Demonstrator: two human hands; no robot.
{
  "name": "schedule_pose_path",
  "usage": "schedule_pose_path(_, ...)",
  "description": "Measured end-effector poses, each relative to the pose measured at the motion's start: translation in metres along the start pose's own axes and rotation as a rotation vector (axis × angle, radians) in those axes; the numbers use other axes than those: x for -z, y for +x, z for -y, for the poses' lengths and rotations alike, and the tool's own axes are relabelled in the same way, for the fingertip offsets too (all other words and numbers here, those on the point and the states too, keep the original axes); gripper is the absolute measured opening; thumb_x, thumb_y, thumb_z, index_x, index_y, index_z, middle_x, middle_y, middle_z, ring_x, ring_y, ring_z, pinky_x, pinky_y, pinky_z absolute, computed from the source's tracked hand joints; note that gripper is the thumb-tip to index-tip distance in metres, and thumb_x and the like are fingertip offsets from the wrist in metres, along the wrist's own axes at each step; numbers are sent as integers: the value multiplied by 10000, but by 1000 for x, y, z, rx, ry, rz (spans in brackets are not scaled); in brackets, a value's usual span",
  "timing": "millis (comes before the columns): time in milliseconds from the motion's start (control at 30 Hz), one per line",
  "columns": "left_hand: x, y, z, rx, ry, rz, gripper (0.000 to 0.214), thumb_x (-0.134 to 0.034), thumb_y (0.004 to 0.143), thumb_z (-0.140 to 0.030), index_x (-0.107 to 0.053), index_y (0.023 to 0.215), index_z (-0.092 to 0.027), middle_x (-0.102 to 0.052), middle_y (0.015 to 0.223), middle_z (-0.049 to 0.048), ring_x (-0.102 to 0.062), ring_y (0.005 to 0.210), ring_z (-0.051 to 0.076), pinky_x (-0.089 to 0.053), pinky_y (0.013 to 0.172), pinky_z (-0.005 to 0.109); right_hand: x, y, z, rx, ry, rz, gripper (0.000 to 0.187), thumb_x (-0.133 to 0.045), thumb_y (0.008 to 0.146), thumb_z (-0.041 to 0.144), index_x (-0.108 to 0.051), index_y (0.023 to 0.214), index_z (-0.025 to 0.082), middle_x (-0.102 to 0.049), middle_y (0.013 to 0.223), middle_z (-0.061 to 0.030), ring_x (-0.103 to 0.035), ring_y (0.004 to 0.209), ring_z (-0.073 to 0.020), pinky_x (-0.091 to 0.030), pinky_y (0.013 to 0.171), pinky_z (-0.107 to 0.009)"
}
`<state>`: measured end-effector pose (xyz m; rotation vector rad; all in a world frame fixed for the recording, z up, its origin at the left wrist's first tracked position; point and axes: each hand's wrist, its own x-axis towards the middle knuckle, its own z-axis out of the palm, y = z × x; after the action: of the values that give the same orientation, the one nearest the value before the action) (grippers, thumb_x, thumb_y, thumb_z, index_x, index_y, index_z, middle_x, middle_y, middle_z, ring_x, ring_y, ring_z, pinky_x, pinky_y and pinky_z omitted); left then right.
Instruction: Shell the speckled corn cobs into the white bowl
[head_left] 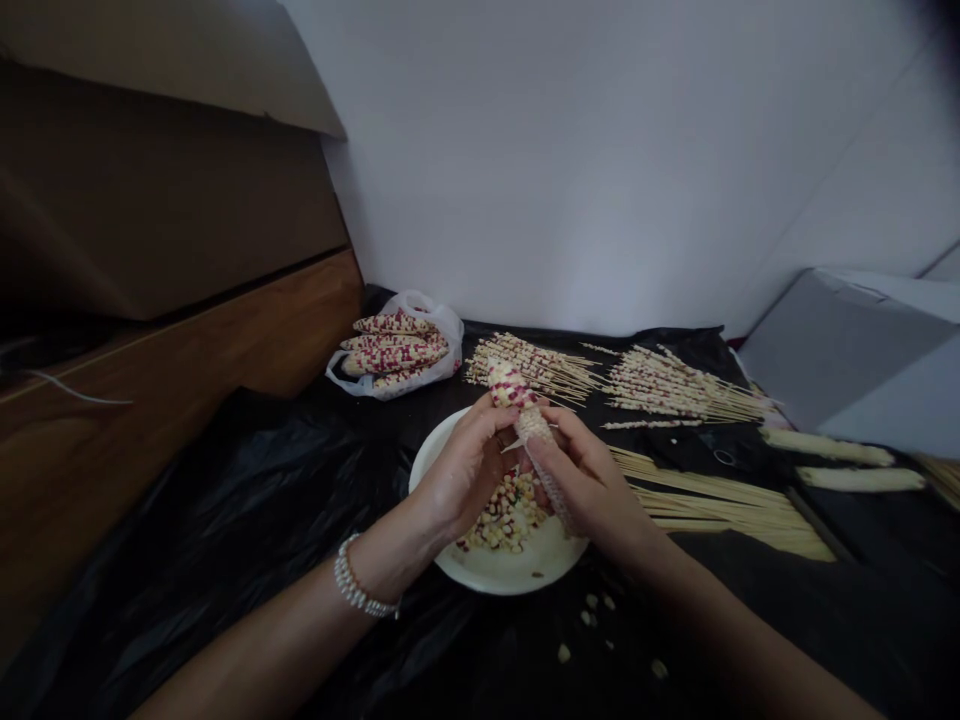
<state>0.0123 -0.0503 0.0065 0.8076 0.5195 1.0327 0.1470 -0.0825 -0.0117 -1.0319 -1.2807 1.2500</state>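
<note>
Over a white bowl (427,455), both my hands are on one ear of corn (510,385). Its far end still carries cream and dark red kernels, while the near part is bare cob. My right hand (581,465) wraps around the bare part. At the kernel edge, my left hand (465,470) grips with its thumb on the ear; its other fingers are partly hidden. Loose kernels (506,520) lie in the bowl below.
A plastic bag (450,335) of corn ears stands behind left. Two piles of kernel-threaded sticks (532,365) (660,385) lie at the back. Bare sticks (720,500) and two stripped cobs (859,480) are at right. Stray kernels (564,653) dot the black plastic sheet (300,500).
</note>
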Motion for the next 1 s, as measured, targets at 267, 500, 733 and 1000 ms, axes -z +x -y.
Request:
schedule_pose_path(267,0,2,7,-4,23,-48,82,-577,810,-229,-607,874,-186,-682,942,33,-604,862,166,-431,707,270,0,-2,-7,199,-400,-85,388,-483,920,393,-520,1272,234,-671,975,-70,-635,775,-193,-505,620,-311)
schedule_pose_path(500,-3,2,9,-9,12,-132,60,-533,731,-178,-575,774,-173,-620,767,11,-556,721,140,-431,637,246,-4,-3,-6,235,-515,-87,375,-495,902,349,-515,1248,206,-625,1241,-123,-595,1114,-268,-464,947,-446)
schedule_pose_path(733,3,2,14,-11,13,-135,261,-516,602,-50,-572,823,-176,-613,778,-9,-563,742,125,-447,686,232,-3,-2,-8,198,-513,-58,380,-471,917,363,-517,1259,206,-656,1152,-108,-618,1038,-249,-477,895,-412)
schedule_pose_path(1000,3,6,11,4,-7,-97,63,-589,753,-165,-611,813,-164,-656,837,29,-586,789,149,-440,720,271,4,1,-8,201,-526,-87,339,-497,907,343,-520,1222,220,-621,1241,-121,-606,1068,-257,-471,884,-412)
